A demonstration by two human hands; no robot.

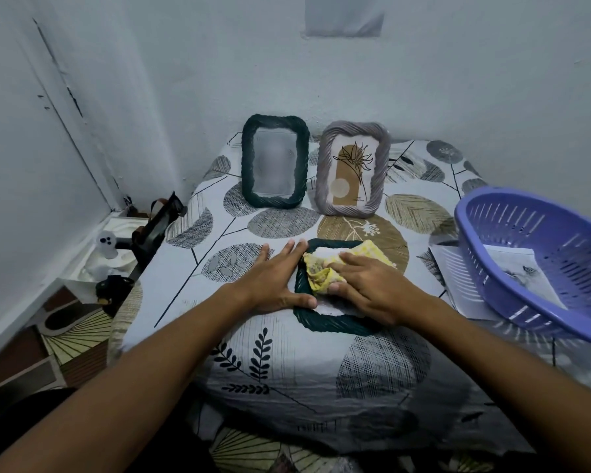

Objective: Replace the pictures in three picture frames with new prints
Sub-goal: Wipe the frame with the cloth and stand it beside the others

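Seemingly to clean its glass, a dark green frame [335, 322] lay flat on the table [287, 370]. The left hand [273, 281], fingers straight, pinned its left edge steady; the right hand [365, 281] pressed a yellow cloth [321, 271] onto it. Behind it two frames stood upright, another dark green frame [275, 162] and a grey frame [352, 169].

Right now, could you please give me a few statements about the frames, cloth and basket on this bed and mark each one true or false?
1. Two frames stand upright against the wall: a dark green frame and a grey frame. True.
2. The grey frame is empty. False: it holds a plant print.
3. The right hand presses a yellow cloth onto the flat frame. True.
4. The left hand holds the cloth. False: it lies flat beside the frame, thumb on its edge.
5. The purple basket is at the left. False: it is at the right, with paper in it.
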